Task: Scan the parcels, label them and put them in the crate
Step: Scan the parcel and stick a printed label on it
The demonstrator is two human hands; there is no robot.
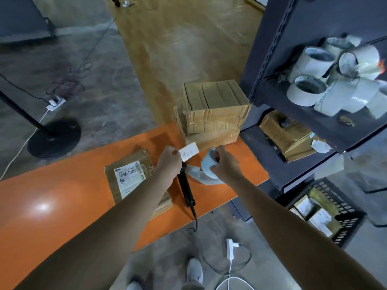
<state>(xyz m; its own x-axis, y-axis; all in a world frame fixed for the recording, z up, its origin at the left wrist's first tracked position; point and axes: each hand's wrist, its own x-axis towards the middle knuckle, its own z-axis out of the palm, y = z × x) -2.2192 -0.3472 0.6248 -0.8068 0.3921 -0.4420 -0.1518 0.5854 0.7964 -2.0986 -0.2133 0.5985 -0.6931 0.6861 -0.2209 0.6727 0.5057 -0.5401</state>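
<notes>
A flat brown parcel (129, 176) with a white shipping label lies on the orange table (62, 195), partly under my left forearm. My left hand (168, 162) pinches a small white label (189, 151) by its left edge, above the table. My right hand (223, 162) grips a roll of labels (206, 166) whose pale backing strip trails onto the table. A black handheld scanner (186, 190) lies between my arms with its cable hanging off the front edge. A black crate (326, 210) with several labelled parcels stands on the floor at the right.
Two stacked cardboard boxes (211, 114) sit at the table's far edge. A dark metal shelf unit (293, 80) at the right holds tape rolls (314, 61) and a box. A stand with a round base (54, 139) and power strips (55, 103) are on the floor.
</notes>
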